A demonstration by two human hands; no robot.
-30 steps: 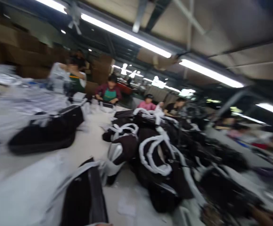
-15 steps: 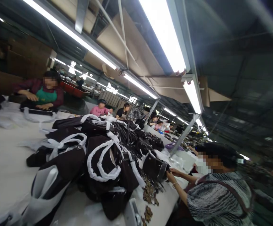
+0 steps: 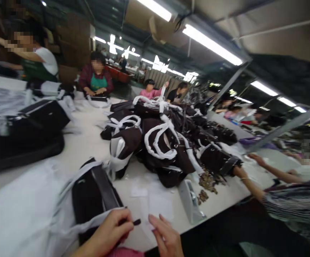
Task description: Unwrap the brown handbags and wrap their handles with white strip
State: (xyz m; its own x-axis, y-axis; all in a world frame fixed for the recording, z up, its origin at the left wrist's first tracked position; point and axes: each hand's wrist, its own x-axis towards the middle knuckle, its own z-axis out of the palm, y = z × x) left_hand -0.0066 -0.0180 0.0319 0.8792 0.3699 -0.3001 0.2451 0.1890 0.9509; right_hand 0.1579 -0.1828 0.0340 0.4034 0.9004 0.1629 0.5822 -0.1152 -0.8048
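Observation:
A black handbag (image 3: 86,194) with a grey strap band and white-wrapped handles lies on the table in front of me. My left hand (image 3: 114,226) is at its near right corner, fingers closed. Out of its grip sticks a short dark tab (image 3: 137,222), perhaps a zipper pull or strap end. Facing it, my right hand (image 3: 168,235) holds nothing that I can see, its fingers stretched out and slightly apart. White paper sheets (image 3: 160,200) lie just beyond my hands. Behind stands a pile of dark bags (image 3: 155,142) with white-wrapped handles.
A white tape dispenser-like device (image 3: 191,203) stands near the table edge, beside small brass-coloured metal pieces (image 3: 207,180). More black bags (image 3: 31,125) lie at left. A co-worker's arms (image 3: 251,185) reach in from the right; other people sit across the table.
The view has swung down and to the left. Both my hands and the handbag in front of me have come into sight, as has another person at far left.

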